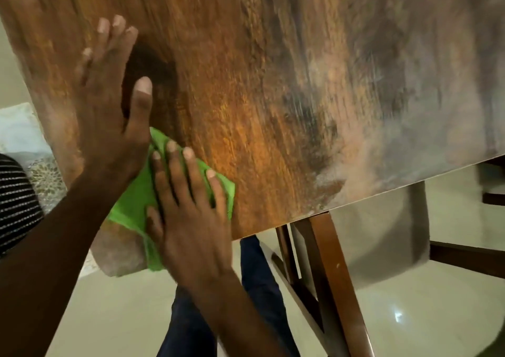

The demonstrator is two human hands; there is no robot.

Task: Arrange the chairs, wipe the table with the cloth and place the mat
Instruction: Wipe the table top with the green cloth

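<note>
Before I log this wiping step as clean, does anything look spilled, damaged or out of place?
Nothing spilled or broken shows. The right hand presses the green cloth at the table's near corner; the left hand lies flat beside it. The pale, hazy patches toward the far side could be glare or motion blur; I cannot tell.

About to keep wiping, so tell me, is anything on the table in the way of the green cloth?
Nothing visible: the table ahead of the green cloth is bare wood, with only the left hand flat beside it.
</note>
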